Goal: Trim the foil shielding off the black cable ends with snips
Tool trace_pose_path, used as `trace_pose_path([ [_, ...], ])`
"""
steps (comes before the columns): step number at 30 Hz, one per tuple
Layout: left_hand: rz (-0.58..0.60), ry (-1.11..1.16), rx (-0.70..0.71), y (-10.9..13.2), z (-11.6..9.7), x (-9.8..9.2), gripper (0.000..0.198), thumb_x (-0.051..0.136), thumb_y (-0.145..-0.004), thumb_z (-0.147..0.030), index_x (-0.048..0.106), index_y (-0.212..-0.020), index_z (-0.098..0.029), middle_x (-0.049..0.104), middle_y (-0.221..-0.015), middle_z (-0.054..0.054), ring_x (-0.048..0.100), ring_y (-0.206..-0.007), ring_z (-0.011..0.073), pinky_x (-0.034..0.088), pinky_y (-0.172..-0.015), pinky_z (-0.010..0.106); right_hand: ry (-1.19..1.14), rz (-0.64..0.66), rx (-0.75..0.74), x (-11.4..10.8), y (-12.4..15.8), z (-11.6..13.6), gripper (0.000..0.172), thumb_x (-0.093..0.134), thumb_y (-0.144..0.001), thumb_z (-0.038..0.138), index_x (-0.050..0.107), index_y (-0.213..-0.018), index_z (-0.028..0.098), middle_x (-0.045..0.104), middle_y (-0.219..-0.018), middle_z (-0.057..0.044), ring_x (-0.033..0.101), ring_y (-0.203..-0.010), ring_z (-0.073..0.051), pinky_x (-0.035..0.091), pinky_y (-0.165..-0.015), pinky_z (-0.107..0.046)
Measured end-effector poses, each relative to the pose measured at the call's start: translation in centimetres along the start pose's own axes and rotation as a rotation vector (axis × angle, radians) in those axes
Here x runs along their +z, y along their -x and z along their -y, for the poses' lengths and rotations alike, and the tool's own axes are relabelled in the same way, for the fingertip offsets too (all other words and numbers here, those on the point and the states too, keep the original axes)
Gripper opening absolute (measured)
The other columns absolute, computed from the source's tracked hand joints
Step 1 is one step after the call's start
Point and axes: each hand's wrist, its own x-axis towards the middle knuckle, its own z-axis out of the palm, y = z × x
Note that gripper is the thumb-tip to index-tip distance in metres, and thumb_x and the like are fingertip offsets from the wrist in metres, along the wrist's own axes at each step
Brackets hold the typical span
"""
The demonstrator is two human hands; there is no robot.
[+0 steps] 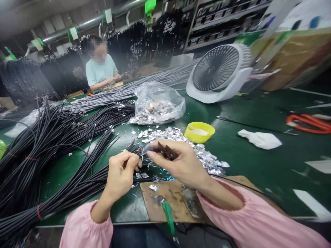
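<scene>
My left hand [122, 172] is closed in a pinch on the stripped end of a thin cable, where fine wires [141, 155] show at the fingertips. Just right of it, my right hand [178, 162] is wrapped round a small dark metal tool [167, 151], its thumb and forefinger meeting close to the wires. A grey cover sits on one right fingertip. Behind and below the hands lie silver foil scraps [176, 136] and small blue bits. Bundles of black cables [85, 186] stretch to the left of my left hand.
Around the green table [232, 158] are a brown board [160, 196], green-handled tool [168, 215], yellow bowl [192, 137], bag of scraps [160, 106], white fan [219, 75], white wrapper [260, 138] and orange-handled scissors [307, 124]. A person [100, 69] sits across, near grey cables [113, 91].
</scene>
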Motion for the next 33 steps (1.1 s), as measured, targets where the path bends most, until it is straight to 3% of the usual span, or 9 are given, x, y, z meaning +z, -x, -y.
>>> trace_pose_path([
  [3,-0.008,0.012,0.023,0.01,0.14,-0.01,0.035,0.045,-0.087,-0.03,0.049,-0.055,-0.016,0.049,-0.057,-0.002,0.042,-0.053,0.0083,0.031,-0.051,0.021,-0.085,0.074,0.147,0.07,-0.09,-0.07,0.015,0.055,-0.067,0.027,0.062,-0.063,0.015,0.045,-0.046,0.004,0.038,-0.041,-0.007,0.032,-0.037,-0.019],
  [5,0.004,0.026,0.025,-0.01,0.21,-0.06,0.037,0.045,-0.088,-0.032,0.047,-0.055,-0.016,0.047,-0.056,-0.002,0.04,-0.052,0.0081,0.03,-0.05,0.021,-0.092,0.057,0.165,0.13,-0.04,-0.1,0.015,0.055,-0.066,0.027,0.063,-0.064,0.014,0.046,-0.046,0.003,0.039,-0.042,-0.008,0.033,-0.038,-0.02],
  [12,0.037,0.06,-0.012,-0.08,0.09,-0.12,0.04,0.045,-0.088,-0.038,0.046,-0.054,-0.016,0.043,-0.053,-0.003,0.037,-0.05,0.0082,0.028,-0.049,0.022,0.035,-0.069,-0.09,0.08,0.36,0.2,0.014,0.056,-0.073,0.022,0.067,-0.068,0.014,0.055,-0.052,0.0,0.045,-0.046,-0.009,0.036,-0.042,-0.021],
  [19,0.046,0.082,-0.043,0.03,0.06,-0.03,0.04,0.045,-0.087,-0.038,0.045,-0.054,-0.016,0.04,-0.053,-0.003,0.035,-0.05,0.008,0.027,-0.048,0.022,0.081,-0.044,-0.128,0.26,0.36,0.19,0.012,0.057,-0.071,0.018,0.063,-0.061,0.015,0.057,-0.051,0.001,0.045,-0.043,-0.007,0.036,-0.041,-0.02],
  [24,0.098,0.14,-0.068,-0.17,0.23,-0.17,0.043,0.047,-0.086,-0.042,0.043,-0.052,-0.017,0.037,-0.05,-0.004,0.032,-0.047,0.0072,0.026,-0.046,0.021,-0.017,0.012,0.034,0.16,0.13,0.08,0.014,0.055,-0.068,0.018,0.062,-0.057,0.015,0.056,-0.048,0.002,0.046,-0.043,-0.008,0.036,-0.039,-0.019],
  [26,0.098,0.151,-0.074,-0.2,0.21,-0.18,0.043,0.047,-0.086,-0.043,0.042,-0.052,-0.017,0.038,-0.05,-0.004,0.032,-0.046,0.007,0.026,-0.045,0.021,-0.107,0.027,0.101,-0.02,0.09,-0.03,0.011,0.058,-0.068,0.021,0.067,-0.068,0.014,0.065,-0.058,-0.001,0.055,-0.049,-0.01,0.045,-0.044,-0.02],
  [29,0.102,0.131,-0.074,-0.16,0.16,-0.08,0.041,0.046,-0.087,-0.039,0.043,-0.052,-0.016,0.04,-0.051,-0.004,0.034,-0.047,0.0071,0.028,-0.047,0.021,-0.272,0.086,0.175,-0.22,0.23,-0.31,0.029,0.064,-0.068,0.025,0.068,-0.094,0.015,0.072,-0.081,-0.006,0.067,-0.068,-0.015,0.055,-0.06,-0.025],
  [33,0.109,0.076,-0.066,-0.19,0.23,0.03,0.037,0.045,-0.087,-0.03,0.046,-0.053,-0.016,0.042,-0.051,-0.004,0.038,-0.049,0.0074,0.03,-0.049,0.02,-0.334,0.022,0.269,-0.11,0.35,-0.69,0.036,0.074,-0.061,0.03,0.069,-0.092,0.014,0.073,-0.078,-0.006,0.069,-0.07,-0.018,0.058,-0.067,-0.03],
])
